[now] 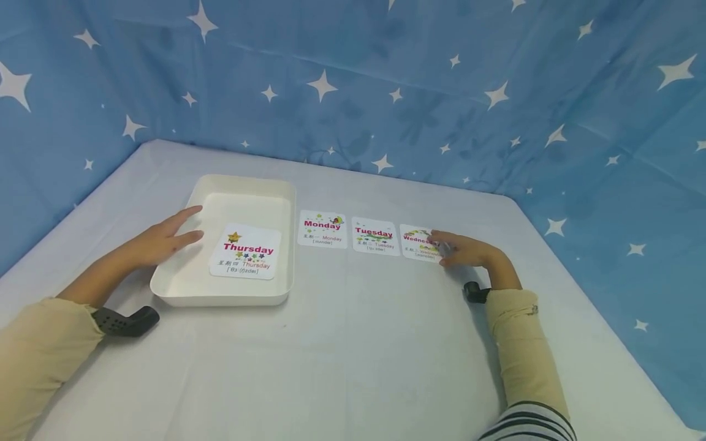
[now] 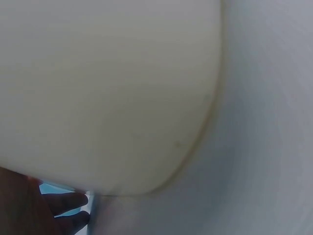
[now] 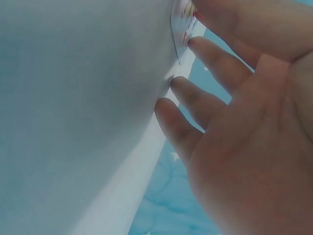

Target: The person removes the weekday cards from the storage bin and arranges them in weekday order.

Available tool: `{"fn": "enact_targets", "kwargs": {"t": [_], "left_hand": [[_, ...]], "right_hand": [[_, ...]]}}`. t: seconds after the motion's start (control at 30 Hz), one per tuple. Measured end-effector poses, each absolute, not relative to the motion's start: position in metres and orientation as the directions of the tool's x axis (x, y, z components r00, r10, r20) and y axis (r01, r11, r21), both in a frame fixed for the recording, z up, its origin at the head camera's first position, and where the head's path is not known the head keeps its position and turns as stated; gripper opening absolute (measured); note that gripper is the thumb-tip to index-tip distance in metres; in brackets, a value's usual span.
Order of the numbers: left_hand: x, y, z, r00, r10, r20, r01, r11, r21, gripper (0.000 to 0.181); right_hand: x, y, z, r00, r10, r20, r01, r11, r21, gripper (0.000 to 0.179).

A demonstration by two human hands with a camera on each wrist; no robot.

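A Wednesday card [image 1: 416, 250] lies flat on the table, last in a row after a Monday card [image 1: 322, 231] and a Tuesday card [image 1: 375, 237]. My right hand [image 1: 467, 250] touches its right side with the fingertips, covering that edge. The right wrist view shows this hand's fingers extended and slightly bent, with a bit of the card [image 3: 185, 22] at the tips. Across the left rim of a shallow white tray [image 1: 223, 301], my left hand [image 1: 157, 244] reaches with thumb and fingers spread, holding nothing. A Thursday card [image 1: 246, 252] lies inside the tray, right of that hand.
A white cloth [image 1: 353, 355] covers the table. Behind it and along the sides hangs a blue curtain [image 1: 353, 79] with white stars. The tray stands left of the Monday card, a narrow gap between them.
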State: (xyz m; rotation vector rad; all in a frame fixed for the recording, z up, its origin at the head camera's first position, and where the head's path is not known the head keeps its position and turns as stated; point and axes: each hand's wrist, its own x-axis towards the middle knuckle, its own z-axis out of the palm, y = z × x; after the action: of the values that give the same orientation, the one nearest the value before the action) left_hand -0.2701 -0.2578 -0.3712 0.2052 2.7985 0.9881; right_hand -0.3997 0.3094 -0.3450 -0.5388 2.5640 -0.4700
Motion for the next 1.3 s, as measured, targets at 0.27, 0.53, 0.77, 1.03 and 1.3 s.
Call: {"fn": "enact_targets", "kwargs": {"t": [0.27,0.53,0.77,1.03,1.3], "left_hand": [[-0.266,-0.260,-0.368,-0.981,0.168,-0.101,0.063,0.757,0.650,0.070],[-0.273,-0.241,-0.366,-0.982,0.162,-0.095,0.059,0.748,0.661,0.069],[-0.278,-0.226,-0.366,-0.984,0.154,-0.092,0.054,0.744,0.666,0.068],[-0.281,-0.214,-0.366,-0.987,0.137,-0.088,0.043,0.740,0.671,0.066],[-0.286,-0.206,-0.368,-0.985,0.159,-0.066,0.073,0.736,0.673,0.064]], "right_hand": [[-0.408,0.306,-0.337,-0.830,-0.457,-0.320,-0.300,0.849,-0.436,0.071],[-0.403,0.286,-0.322,-0.844,-0.520,-0.133,-0.415,0.790,-0.451,0.082],[-0.403,0.200,-0.332,-0.756,-0.650,-0.077,-0.567,0.709,-0.420,0.078],[-0.376,0.088,-0.326,-0.651,-0.759,-0.001,-0.701,0.603,-0.381,0.080],[-0.351,0.038,-0.317,-0.562,-0.827,-0.020,-0.780,0.538,-0.319,0.087]]}}
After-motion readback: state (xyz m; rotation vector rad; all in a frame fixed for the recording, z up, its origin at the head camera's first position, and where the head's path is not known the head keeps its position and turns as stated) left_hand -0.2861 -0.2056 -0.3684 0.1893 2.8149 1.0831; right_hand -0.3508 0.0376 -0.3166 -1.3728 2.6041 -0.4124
